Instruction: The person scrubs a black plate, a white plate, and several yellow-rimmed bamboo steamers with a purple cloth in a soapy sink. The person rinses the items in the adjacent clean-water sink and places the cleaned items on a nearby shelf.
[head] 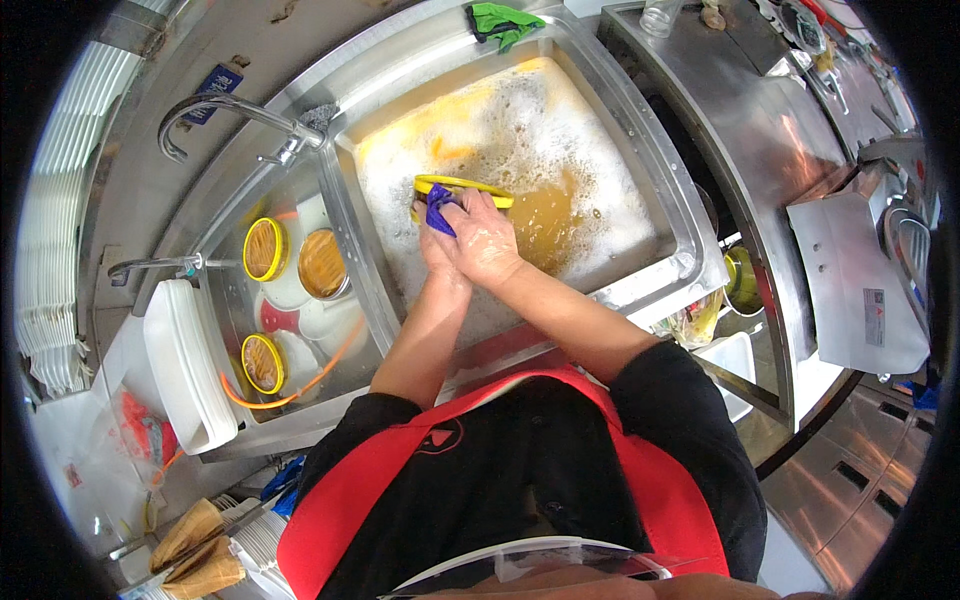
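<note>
Both hands are together over a steel sink basin (pixel 660 165) of foamy, yellowish-brown water. A round dish with a yellow rim (pixel 469 184) stands tilted at the water's surface. My left hand (pixel 435 251) grips its left side, with fingers partly hidden behind a purple cloth (pixel 439 208). My right hand (pixel 486 231) lies across the left one, bunching the cloth against the dish. Foam and the hands conceal the dish's lower part.
In the left basin sit yellow-rimmed round containers (pixel 265 249) and an orange hose (pixel 319 381). Chrome faucets (pixel 247 109) overhang from the left. White trays (pixel 180 367) lean at that basin's end. A green cloth (pixel 506 24) drapes the far rim. Rightward stands a steel worktable (pixel 757 120).
</note>
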The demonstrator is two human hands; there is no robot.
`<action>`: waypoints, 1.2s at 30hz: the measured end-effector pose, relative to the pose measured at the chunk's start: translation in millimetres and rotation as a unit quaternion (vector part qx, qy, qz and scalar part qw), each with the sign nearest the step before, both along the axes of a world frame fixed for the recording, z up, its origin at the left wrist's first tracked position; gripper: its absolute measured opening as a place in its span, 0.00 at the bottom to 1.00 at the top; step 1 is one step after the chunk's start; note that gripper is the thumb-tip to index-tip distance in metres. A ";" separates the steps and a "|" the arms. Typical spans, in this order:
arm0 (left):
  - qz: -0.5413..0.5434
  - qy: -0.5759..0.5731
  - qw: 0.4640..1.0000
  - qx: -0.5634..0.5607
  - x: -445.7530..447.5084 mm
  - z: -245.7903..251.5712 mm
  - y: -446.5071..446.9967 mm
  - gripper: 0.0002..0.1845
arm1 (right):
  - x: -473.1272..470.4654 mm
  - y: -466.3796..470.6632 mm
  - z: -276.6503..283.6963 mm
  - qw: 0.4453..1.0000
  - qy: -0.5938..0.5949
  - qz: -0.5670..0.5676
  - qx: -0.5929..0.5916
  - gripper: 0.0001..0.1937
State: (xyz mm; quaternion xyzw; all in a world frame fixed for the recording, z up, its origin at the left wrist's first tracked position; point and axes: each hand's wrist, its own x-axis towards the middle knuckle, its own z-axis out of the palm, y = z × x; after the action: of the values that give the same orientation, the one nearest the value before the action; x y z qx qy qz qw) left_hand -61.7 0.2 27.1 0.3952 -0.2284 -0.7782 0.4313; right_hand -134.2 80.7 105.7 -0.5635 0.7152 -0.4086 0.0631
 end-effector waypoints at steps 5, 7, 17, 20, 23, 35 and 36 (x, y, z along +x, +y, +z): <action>0.087 0.067 0.979 0.172 3.4 8.9 -3.4 0.30 | -28.0 -3.3 -17.0 0.997 -0.016 -0.071 0.012 0.13; 0.051 0.152 0.976 0.144 12.1 10.7 -4.3 0.30 | -50.9 -6.4 -29.8 0.975 -0.100 -0.191 0.053 0.13; -0.147 0.185 0.963 0.131 41.4 6.1 7.3 0.20 | -117.9 -9.6 -73.9 0.723 -0.676 -0.033 0.136 0.18; -0.162 0.095 0.980 0.066 40.4 10.7 1.2 0.21 | -111.2 -6.7 -70.7 0.736 -0.659 -0.065 0.142 0.19; -0.133 0.049 0.989 0.029 35.8 20.9 0.6 0.23 | -103.9 -1.7 -63.7 0.773 -0.628 -0.050 0.078 0.19; -0.012 0.058 0.998 -0.034 16.6 26.2 -3.0 0.24 | -55.7 36.6 -93.9 0.813 -0.563 -0.103 0.107 0.21; -0.010 0.075 0.997 -0.025 16.1 20.3 -2.9 0.25 | -53.7 39.5 -95.8 0.780 -0.611 -0.073 0.111 0.22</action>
State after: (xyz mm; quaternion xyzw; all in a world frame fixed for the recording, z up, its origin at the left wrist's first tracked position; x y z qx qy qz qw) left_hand -45.6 -2.7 47.3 0.3228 -0.2188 -0.8042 0.4486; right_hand -188.0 120.2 9.9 -0.1310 0.6059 -0.5883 0.5192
